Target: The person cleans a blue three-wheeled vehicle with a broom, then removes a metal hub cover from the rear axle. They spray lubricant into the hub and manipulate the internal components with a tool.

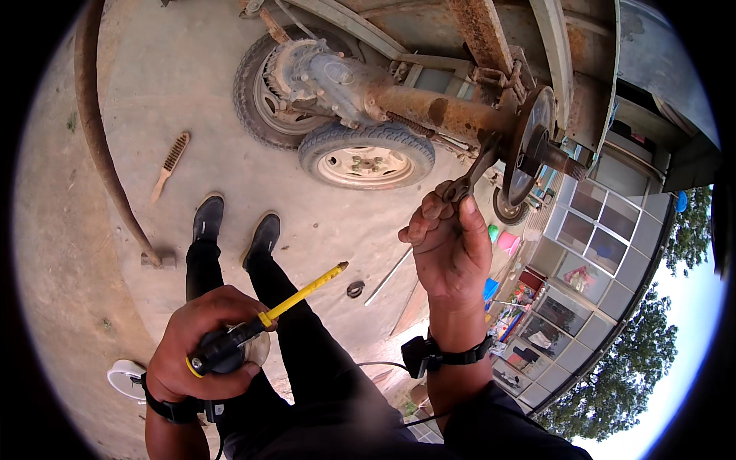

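Right hand (452, 253): fingers pinched on dark lever (480, 164), two o'clock, apparently steadying it | left hand (184, 333): fingers wrapped round black-yellow tool (218, 353), eight o'clock, leaving its yellow nozzle (307, 290) clear toward two | rusty axle (445, 111), one o'clock, seemingly bears round disc (529, 146)

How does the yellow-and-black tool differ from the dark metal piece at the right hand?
Color: the tool is yellow and black; the metal piece is dark.
Shape: the tool's rod is slim and straight; the metal piece is uneven.
Hold: the left hand wraps the tool; the right hand pinches the metal piece.
Both slant up and right.
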The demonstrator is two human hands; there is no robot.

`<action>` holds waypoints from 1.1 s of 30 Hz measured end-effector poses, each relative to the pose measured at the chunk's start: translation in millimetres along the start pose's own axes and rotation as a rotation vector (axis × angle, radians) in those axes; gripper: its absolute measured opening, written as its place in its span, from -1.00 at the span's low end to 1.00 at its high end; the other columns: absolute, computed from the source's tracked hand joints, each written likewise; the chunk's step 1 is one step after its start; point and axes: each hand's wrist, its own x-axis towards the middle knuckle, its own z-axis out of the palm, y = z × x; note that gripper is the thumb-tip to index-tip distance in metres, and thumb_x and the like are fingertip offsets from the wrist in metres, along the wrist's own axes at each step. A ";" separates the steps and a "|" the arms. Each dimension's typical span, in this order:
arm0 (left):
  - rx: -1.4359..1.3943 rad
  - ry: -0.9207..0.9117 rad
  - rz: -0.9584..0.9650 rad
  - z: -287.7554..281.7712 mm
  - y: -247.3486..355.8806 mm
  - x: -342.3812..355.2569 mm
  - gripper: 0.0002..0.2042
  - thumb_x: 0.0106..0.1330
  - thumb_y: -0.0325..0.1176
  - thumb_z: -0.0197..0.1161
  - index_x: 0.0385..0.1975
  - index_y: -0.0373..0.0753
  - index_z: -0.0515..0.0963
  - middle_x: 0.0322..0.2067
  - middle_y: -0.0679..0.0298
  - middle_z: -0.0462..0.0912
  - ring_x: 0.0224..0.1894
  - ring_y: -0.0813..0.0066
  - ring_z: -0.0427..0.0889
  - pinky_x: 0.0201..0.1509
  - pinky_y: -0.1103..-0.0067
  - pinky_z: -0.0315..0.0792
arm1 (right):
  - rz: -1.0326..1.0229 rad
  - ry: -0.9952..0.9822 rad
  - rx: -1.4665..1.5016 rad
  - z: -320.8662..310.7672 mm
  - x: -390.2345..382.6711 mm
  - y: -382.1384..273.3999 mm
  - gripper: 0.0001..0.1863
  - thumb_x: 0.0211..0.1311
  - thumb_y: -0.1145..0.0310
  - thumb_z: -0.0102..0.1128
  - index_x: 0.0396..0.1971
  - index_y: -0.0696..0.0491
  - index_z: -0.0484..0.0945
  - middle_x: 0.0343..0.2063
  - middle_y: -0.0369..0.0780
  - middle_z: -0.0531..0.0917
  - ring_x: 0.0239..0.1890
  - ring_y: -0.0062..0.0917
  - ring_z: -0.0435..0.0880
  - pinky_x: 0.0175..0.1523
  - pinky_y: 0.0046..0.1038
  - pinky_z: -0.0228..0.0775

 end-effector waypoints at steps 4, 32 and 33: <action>-0.012 0.014 0.024 -2.1 -2.0 0.6 -0.46 -0.22 -0.48 0.39 -0.07 -0.32 0.55 -0.13 0.03 0.72 -0.08 0.14 0.71 0.09 0.35 0.55 | 0.025 0.058 0.082 21.1 2.1 -0.7 -0.57 0.57 0.03 -0.01 0.13 0.07 0.47 -0.26 -0.24 0.62 -0.36 -0.45 0.64 -0.19 -0.29 0.57; -0.045 0.001 -0.027 -8.8 2.8 -0.1 -0.46 -0.21 -0.47 0.41 -0.07 -0.31 0.54 -0.12 0.03 0.72 -0.09 0.17 0.71 0.08 0.36 0.54 | -0.024 0.006 -0.021 20.6 5.2 -1.8 -0.57 0.56 0.07 -0.01 0.06 0.16 0.47 -0.33 -0.16 0.65 -0.39 -0.33 0.68 -0.26 -0.30 0.59; -0.043 -0.001 -0.028 -8.1 2.8 -0.8 -0.45 -0.21 -0.47 0.41 -0.06 -0.31 0.54 -0.12 0.03 0.72 -0.09 0.16 0.71 0.08 0.36 0.54 | -0.042 0.007 -0.022 19.5 6.2 -1.3 -0.59 0.57 0.09 -0.02 0.04 0.16 0.47 -0.33 -0.14 0.65 -0.38 -0.32 0.70 -0.26 -0.30 0.61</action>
